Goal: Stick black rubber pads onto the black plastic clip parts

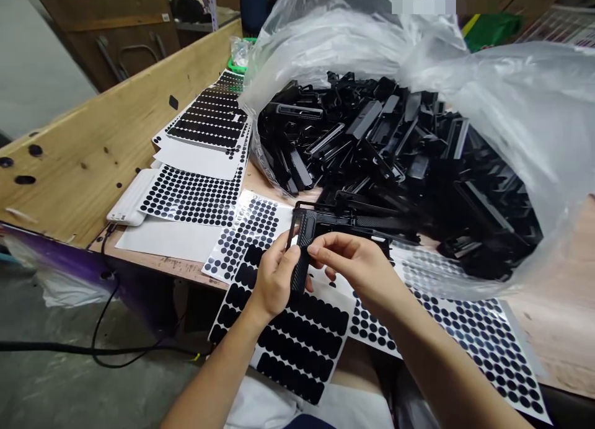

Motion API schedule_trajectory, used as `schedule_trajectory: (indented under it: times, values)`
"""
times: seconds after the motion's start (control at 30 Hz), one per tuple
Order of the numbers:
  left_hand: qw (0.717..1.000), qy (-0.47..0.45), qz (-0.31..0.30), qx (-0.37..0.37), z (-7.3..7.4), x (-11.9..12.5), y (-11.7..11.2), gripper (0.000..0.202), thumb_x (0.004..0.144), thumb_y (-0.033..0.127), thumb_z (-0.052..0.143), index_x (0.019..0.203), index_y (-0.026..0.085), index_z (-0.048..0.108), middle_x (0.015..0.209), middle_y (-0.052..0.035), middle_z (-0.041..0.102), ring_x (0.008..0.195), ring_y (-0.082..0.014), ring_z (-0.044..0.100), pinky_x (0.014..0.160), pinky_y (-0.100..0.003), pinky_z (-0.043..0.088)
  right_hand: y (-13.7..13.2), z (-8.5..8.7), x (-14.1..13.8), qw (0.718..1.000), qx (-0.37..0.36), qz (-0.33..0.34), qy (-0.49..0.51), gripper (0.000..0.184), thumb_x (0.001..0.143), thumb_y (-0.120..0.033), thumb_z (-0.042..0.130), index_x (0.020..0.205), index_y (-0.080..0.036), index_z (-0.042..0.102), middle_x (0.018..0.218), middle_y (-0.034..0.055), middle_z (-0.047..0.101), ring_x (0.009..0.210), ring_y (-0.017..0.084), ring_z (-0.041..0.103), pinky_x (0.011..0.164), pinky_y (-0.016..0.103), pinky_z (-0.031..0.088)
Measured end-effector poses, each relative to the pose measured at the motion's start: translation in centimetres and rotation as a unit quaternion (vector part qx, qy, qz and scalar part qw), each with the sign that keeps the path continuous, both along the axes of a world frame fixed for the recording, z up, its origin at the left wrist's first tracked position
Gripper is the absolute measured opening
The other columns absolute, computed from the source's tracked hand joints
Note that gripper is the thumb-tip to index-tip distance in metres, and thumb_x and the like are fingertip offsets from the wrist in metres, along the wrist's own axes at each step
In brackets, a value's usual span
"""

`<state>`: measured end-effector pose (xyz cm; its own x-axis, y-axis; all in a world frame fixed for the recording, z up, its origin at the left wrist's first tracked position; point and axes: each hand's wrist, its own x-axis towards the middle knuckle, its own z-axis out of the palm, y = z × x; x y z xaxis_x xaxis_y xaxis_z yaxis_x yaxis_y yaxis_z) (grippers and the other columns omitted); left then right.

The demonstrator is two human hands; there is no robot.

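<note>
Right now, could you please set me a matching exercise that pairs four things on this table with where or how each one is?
Things:
1. black frame
2. clear bag
3. sheet of oblong pads
4. white device

Places or states:
A. beside the wooden board, far left
B. gripped by the left hand and right hand
C. open, full of black parts
D. overhanging the near edge of the table

Pairs: 1-B, 2-C, 3-D, 4-A.

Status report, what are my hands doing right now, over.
Left hand gripping black plastic frame. Right hand pinching the same frame. Sticker sheet beneath; bag of black parts close behind.
</note>
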<state>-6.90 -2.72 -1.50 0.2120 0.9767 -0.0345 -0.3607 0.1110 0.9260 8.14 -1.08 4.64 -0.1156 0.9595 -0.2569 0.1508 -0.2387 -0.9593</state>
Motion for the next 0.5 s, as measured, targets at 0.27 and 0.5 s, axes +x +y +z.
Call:
schedule_trajectory:
  times: [0.27,0.5]
  values:
    - [1.000,0.000,0.000,0.003,0.08,0.01,-0.05,0.049,0.101,0.047,0.052,0.141,0.019,0.058,0.086,-0.0053,0.075,0.052,-0.0171,0.067,0.045,-0.026,0.048,-0.04,0.46,-0.13,0.999,0.032,0.017,-0.041,0.046,0.068,-0.063,0.084,0.071,-0.018,0.072,0.064,0.0012,0.063,0.054,0.012,0.048,0.051,0.027,0.043]
    - [1.000,0.009,0.001,0.001,0.10,-0.02,-0.01,0.056,0.098,0.053,0.055,0.141,0.017,0.056,0.082,-0.0039,0.074,0.046,-0.0137,0.062,0.044,-0.024,0.047,0.10,0.50,-0.16,0.994,0.071,0.022,-0.083,0.046,0.069,-0.064,0.082,0.070,-0.019,0.070,0.065,0.0027,0.067,0.058,0.015,0.055,0.056,0.029,0.045]
